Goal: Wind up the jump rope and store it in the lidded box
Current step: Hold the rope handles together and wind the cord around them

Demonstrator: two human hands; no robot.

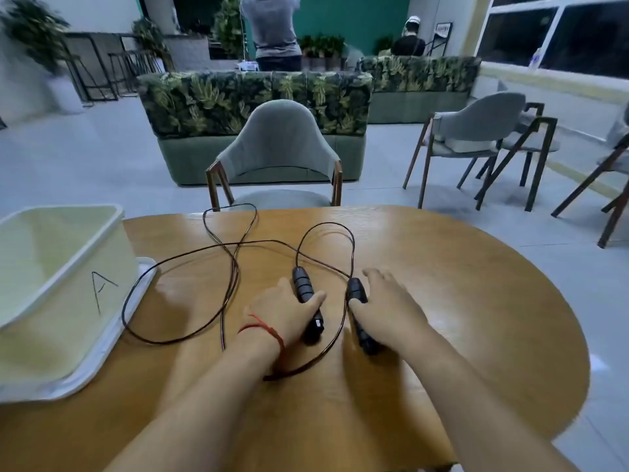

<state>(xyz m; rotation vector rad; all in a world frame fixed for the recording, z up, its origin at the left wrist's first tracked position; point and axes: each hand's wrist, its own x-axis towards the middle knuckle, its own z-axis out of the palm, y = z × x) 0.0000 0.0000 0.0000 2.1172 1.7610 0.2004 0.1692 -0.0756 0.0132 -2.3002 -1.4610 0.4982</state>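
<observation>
A black jump rope lies on the round wooden table (459,301). Its thin cord (190,253) sprawls in loose loops across the table's middle and far edge. My left hand (282,310) closes around the left black handle (303,284), thumb over it. My right hand (388,304) grips the right black handle (356,291), whose lower end sticks out under the palm. The two handles lie side by side, a little apart. An open pale box (68,294) marked "A" stands at the left, resting on its white lid (102,352).
A grey upholstered chair (279,148) stands just beyond the table's far edge. More chairs (476,137) are on the right and a leaf-patterned sofa (255,100) behind. People are in the background.
</observation>
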